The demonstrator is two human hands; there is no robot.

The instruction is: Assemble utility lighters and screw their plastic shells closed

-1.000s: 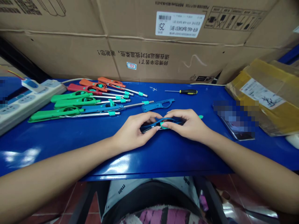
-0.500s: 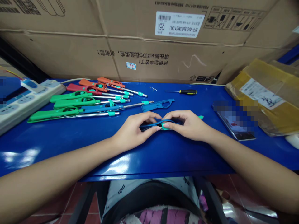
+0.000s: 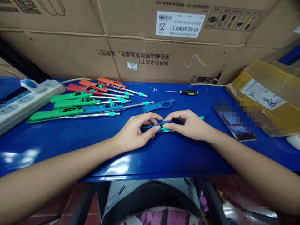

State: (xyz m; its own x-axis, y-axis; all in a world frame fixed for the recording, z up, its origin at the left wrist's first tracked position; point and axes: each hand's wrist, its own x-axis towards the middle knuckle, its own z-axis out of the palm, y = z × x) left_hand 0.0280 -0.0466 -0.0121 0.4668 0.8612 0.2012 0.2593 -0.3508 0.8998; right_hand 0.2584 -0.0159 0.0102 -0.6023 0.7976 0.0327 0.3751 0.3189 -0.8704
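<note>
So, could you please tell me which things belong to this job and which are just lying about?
Likely part of the job: held blue casing, held green piece, loose blue shell, lighters, screwdriver.

Apparently lying about: phone, power strip, taped box.

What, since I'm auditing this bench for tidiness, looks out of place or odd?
Small white scraps lie loose left of the screwdriver, looking like litter. The cardboard behind the table has upside-down printing, as if turned over.

The glossy blue tabletop [image 3: 93, 165] carries a power strip [image 3: 14, 104], clustered stick lighters [image 3: 72, 103], a loose blue handle shell [image 3: 152, 107], a black-and-yellow screwdriver [image 3: 188, 92], a smartphone [image 3: 235, 125] and a tape-wrapped cardboard box [image 3: 269, 97].
</note>
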